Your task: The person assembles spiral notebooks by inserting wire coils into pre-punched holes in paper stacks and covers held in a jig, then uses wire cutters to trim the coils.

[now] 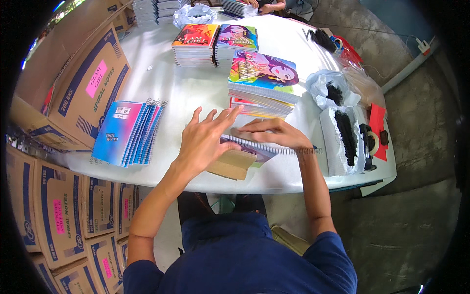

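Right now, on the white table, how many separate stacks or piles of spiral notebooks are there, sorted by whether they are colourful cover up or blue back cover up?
Colourful-cover stacks: 3 (two side by side at the far middle, one taller near the hands)
Blue fanned pile: 1
Single notebook under the hands: 1
Total: 5, not counting the partly hidden stacks at the far edge.

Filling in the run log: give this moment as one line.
left hand flat on spiral notebook | right hand pressing its binding edge | white table

A packing workshop: stacked spiral notebooks (pixel 196 44), cardboard cartons (pixel 54 215), white table (pixel 181 88).
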Motion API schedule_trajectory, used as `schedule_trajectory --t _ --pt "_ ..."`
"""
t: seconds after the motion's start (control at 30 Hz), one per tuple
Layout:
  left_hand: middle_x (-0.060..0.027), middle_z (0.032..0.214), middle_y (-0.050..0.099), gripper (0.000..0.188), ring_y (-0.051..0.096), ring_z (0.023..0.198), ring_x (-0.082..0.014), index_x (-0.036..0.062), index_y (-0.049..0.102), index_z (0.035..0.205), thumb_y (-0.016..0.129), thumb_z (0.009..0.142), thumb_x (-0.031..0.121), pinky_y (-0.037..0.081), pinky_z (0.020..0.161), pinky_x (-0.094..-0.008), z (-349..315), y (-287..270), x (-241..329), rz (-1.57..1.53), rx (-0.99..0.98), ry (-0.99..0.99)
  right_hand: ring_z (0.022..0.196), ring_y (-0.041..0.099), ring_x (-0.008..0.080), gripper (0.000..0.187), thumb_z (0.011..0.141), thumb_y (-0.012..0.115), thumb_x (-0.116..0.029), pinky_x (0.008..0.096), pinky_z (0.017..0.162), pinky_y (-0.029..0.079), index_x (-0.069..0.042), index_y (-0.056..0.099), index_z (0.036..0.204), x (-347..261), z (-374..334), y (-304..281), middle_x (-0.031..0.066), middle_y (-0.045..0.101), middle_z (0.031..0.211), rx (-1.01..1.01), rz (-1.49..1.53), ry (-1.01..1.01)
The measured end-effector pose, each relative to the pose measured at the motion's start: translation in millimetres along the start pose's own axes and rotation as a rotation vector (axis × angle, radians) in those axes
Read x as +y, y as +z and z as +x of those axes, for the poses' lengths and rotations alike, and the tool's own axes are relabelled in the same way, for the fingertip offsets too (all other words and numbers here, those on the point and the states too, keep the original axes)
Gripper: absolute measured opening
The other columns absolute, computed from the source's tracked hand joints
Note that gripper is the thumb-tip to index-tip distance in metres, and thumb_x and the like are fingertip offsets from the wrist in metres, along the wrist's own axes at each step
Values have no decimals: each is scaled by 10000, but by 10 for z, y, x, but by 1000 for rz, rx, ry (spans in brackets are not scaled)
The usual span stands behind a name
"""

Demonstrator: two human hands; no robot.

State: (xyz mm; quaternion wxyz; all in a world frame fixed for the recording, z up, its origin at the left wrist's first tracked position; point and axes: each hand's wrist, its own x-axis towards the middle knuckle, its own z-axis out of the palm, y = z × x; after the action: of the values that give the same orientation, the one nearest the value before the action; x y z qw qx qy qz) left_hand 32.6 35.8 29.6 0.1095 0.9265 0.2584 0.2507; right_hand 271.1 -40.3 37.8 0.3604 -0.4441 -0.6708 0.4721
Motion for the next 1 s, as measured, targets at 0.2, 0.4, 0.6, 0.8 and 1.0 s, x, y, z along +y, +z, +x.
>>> schedule_trajectory --t 0.2,0.4,0.6,0.8,1.0 --pt "-44 1385 546 971 503 1268 -366 288 349 1479 824 635 360 320 1098 -534 7 -39 -27 22 -25 -24 1198 553 290 637 852 632 -450 373 1051 386 82 627 1201 -27 71 0 201 610 1263 -42 44 -107" --pt "-50 1487 425 1033 382 1371 -348 288 372 1474 867 567 276 333 1097 -531 -64 -100 -111 96 69 -90 1194 559 296 522 908 613 -383 377 1032 409 47 639 1202 -26 161 21 190 609 1270 -67 369 -11" --pt "-112 1563 282 1121 330 1402 -355 200 304 1508 884 552 122 345 1123 -462 -122 -69 -162 -303 279 -196 1083 633 289 548 887 651 -415 377 967 469 15 632 1226 107 289 2 194 621 1256 -4 541 -2" --pt "-177 1486 408 1052 466 1312 -299 168 260 1527 830 666 -34 460 1000 -341 -263 341 -511 -1013 351 -379 1055 611 233 525 873 676 -414 344 953 449 29 671 1155 39 488 72 164 658 1182 -32 -2 46" --pt "-158 1441 476 801 484 1295 -258 112 415 1460 750 755 -65 445 999 -315 -308 351 -557 -1173 323 -392 1170 560 277 557 867 643 -427 371 1024 401 36 661 1175 134 589 29 162 650 1215 -57 -118 117"
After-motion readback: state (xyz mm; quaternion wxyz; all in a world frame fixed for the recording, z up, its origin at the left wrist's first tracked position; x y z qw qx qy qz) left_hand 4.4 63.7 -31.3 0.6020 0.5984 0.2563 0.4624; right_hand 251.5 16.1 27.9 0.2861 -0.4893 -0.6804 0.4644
